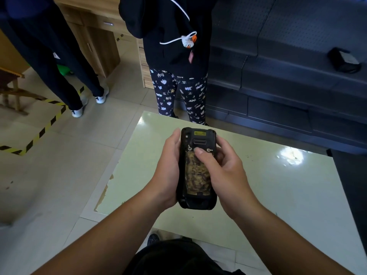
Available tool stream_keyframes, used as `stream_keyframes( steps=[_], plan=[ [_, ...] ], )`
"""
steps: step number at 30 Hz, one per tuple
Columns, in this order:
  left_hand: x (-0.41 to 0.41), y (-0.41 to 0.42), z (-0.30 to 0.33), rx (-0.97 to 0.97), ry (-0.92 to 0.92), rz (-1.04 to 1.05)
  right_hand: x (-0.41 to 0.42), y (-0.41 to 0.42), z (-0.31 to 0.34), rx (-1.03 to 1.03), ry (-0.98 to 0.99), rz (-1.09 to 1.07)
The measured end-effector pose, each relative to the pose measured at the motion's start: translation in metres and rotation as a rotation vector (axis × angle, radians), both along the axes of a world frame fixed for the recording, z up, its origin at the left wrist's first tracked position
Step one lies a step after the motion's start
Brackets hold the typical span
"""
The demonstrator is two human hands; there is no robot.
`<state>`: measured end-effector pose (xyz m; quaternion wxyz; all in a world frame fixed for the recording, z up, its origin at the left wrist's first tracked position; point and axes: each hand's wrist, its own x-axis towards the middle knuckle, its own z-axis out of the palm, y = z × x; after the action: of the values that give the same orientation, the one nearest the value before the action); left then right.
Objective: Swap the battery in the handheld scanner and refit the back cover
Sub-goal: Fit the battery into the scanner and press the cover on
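**Thumb on the back-cover latch zone**

Fingers first: right hand (224, 171) curled round the scanner's right edge, thumb (199, 153) lying across the back w/ its tip pressed just between the two small latch screws, below the scan trigger. Left hand (168, 171) wrapped along the left edge, cradling from beneath; fingers mostly hidden behind the body. Both hands grasping, neither released.

Handheld scanner (196, 169) held face-down in the air over the pale green tabletop (278, 185), not touching it. Long axis running away from the body, scan window end far, rounded grip end near the wrists. Back cover (197, 175) apparently on, its worn yellowish label panel facing up.

Key relation: latches sit at the far third of the back, right under the right thumb; left hand only steadying. Judged step: releasing the cover, so battery swap not yet begun. Likely next: turn or slide latches w/ right thumb, cover lifting toward the near end — can't tell the latch type.

Further out: dark box-like item (344, 60), poss. a spare battery, on the black shelf (278, 80) at far right; two bystanders on the tiled floor beyond.
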<state>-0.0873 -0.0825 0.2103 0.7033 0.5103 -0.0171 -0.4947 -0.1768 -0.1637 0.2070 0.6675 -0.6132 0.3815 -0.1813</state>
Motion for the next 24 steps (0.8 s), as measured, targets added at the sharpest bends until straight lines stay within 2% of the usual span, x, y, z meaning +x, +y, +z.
stream_keyframes(
  steps=[3,15,24],
  plan=[
    [-0.001,-0.001,0.004,-0.031,-0.002,0.005,0.0,0.001,0.003,0.094,-0.039,0.052],
    [-0.008,0.005,0.012,-0.09,0.034,-0.057,-0.006,0.005,0.007,0.152,-0.214,0.137],
    [-0.008,0.012,0.028,-0.136,-0.017,-0.11,-0.014,0.012,0.023,-0.016,-0.179,0.133]
  ],
)
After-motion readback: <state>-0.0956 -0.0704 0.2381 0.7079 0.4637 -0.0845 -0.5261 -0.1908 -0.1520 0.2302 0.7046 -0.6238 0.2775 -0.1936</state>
